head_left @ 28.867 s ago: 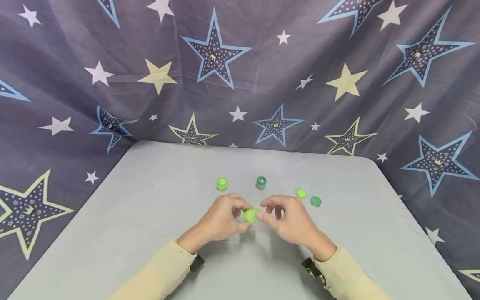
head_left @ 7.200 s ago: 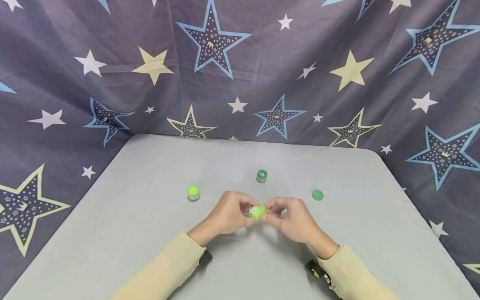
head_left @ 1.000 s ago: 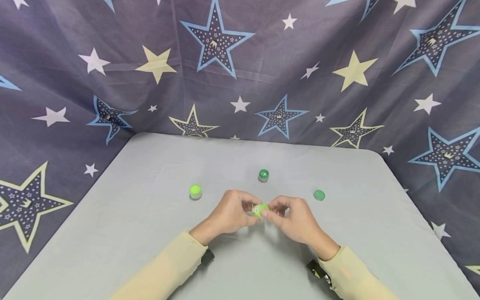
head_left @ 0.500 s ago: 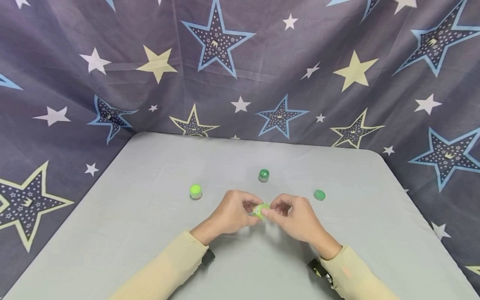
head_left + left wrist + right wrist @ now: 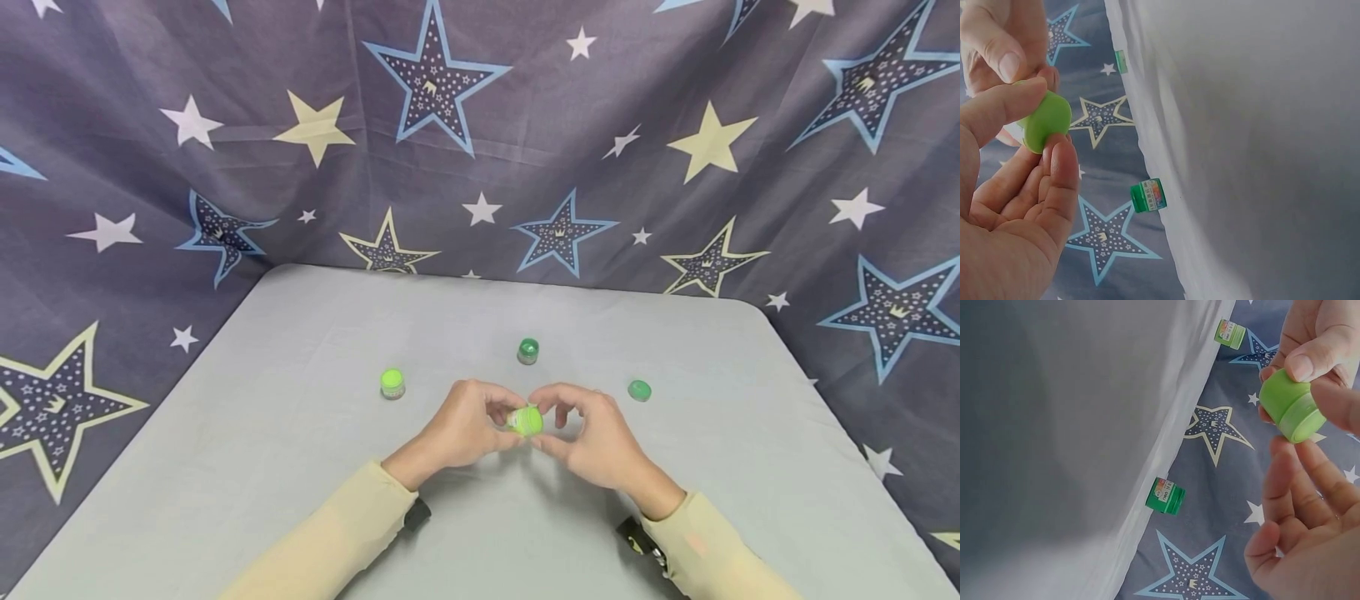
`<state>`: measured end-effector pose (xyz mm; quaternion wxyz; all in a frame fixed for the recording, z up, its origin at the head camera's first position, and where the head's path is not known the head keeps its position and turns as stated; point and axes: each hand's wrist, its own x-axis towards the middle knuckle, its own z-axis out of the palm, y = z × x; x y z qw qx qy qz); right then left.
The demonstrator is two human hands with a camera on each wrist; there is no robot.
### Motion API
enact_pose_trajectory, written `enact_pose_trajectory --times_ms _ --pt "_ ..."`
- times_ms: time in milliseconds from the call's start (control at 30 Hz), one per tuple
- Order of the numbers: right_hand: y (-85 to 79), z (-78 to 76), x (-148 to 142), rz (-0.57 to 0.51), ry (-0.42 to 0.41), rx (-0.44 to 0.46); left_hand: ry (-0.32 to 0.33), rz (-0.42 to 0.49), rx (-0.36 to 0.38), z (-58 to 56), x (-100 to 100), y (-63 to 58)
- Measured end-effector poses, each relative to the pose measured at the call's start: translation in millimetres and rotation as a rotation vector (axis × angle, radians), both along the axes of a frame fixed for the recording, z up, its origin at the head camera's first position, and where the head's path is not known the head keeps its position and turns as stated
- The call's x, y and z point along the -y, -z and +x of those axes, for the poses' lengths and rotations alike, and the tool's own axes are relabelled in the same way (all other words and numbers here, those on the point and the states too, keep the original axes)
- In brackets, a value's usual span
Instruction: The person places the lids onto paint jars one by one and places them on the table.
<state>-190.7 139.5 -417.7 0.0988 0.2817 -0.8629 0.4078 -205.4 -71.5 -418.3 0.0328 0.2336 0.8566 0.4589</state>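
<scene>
A small light green paint jar is held above the table, tipped on its side. My left hand pinches its base end between thumb and fingers. In the right wrist view its pale, see-through rim points toward my right hand. The right thumb and fingertips are curved around that rim end, right at its edge, and spread so that the end shows between them. A second light green jar with a bright green top stands to the left. Behind the hands stands a dark green jar without its lid.
A dark green lid lies flat on the table, to the right of the right hand. The table wears a light grey cloth. A star-patterned curtain hangs along its back and sides.
Since the oldest frame, the loose light green lid has left the right side; the left jar sits further left with a bright top. Just now my right thumb slid off the held jar's front.
</scene>
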Motion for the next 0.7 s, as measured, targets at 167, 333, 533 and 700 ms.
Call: enact_pose_trajectory --times_ms 167,333,533,700 --pt "0.5 -0.1 0.4 -0.008 0.000 0.002 0.002 0.002 0.003 0.8 0.0 0.0" --pt "0.5 -0.1 1.3 0.003 0.025 0.013 0.001 0.002 -0.008 0.7 0.1 0.6" --pt "-0.7 1.2 2.4 0.028 0.064 0.042 0.005 0.008 -0.008 0.2 0.1 1.6" --pt "0.2 0.3 3.1 0.030 0.081 0.042 0.011 0.020 -0.009 -0.3 -0.3 2.5"
